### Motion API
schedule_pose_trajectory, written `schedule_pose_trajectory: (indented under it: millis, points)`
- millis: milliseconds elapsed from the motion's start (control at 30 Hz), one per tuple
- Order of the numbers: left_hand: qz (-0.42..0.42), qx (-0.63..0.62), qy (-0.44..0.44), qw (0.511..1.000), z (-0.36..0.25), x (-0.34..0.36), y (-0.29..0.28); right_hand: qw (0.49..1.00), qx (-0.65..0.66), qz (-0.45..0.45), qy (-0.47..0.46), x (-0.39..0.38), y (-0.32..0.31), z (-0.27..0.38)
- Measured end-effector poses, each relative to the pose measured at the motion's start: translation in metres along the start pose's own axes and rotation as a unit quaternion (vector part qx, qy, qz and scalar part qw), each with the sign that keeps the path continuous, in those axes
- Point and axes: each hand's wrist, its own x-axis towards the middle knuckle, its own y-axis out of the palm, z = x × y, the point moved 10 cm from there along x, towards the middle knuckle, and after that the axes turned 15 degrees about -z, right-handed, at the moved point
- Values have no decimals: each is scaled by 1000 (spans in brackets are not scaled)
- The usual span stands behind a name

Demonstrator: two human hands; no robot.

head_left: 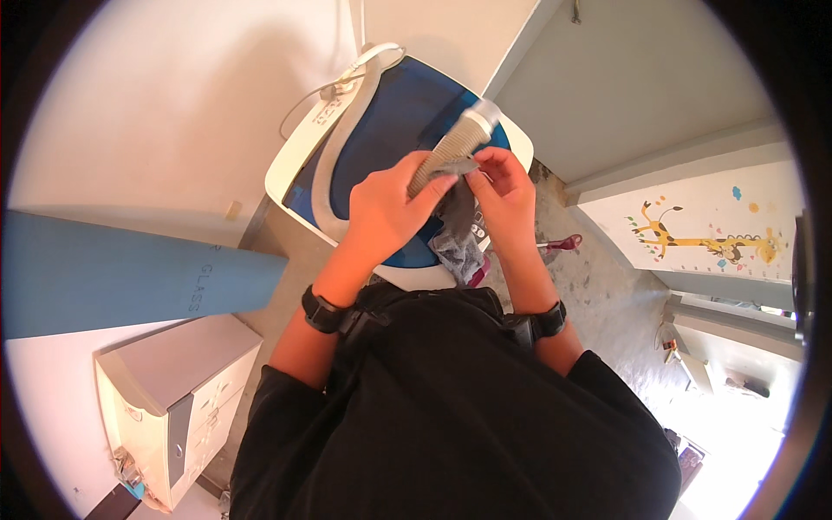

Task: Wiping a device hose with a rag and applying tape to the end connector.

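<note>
1. Left hand (387, 211): fingers curled shut around the lower end of a ribbed, beige-grey flexible plastic hose (451, 149), gripping it from the left so the tube stays propped at a slant.

2. Right hand (504, 189): fingertips pinched on a crumpled grey fabric cloth (457, 232) just where it meets the hose end; the thumb lies on top. The cloth is bunched against the hose mouth and its loose tail hangs down between the 2 wrists (whether it is wrapped round the tube or merely pressed to it cannot be told).

3. Hose: runs from the hands up and to the right, its far end with a pale cuff resting over the back edge of a white top-loading washing machine with a dark blue translucent lid (381, 121). Both hands work directly above that lid, which appears closed.

4. Black wrist bands: 1 on the left wrist (321, 310), 1 on the right wrist (549, 319).

5. Surroundings: a white cable (347, 82) at the machine's rear left; a long blue panel (130, 273) leaning across at the left; a white drawer cabinet (178, 394) below it; a small red-handled tool (563, 243) on the grey floor to the right; a door panel with a giraffe picture (702, 230) at the far right.
</note>
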Motion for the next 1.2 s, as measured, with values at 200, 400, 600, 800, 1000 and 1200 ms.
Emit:
schedule_pose_trajectory:
  millis: [200,400,600,800,1000,1200]
  points:
    - [10,-75,-136,988,13,2,0,991,-27,130,1,-31,32,-22]
    - [21,-36,-144,989,16,10,-12,983,-140,115,16,-6,3,-28]
    - [-1,87,51,995,-8,3,-13,999,-18,28,-35,5,-8,12]
    - [2,-36,103,994,-21,-1,-17,996,-63,49,43,6,12,-6]
    - [30,19,102,994,-20,-9,-3,982,89,98,135,-7,42,0]
    - [51,-122,-67,989,8,-9,0,979,43,181,88,2,46,7]
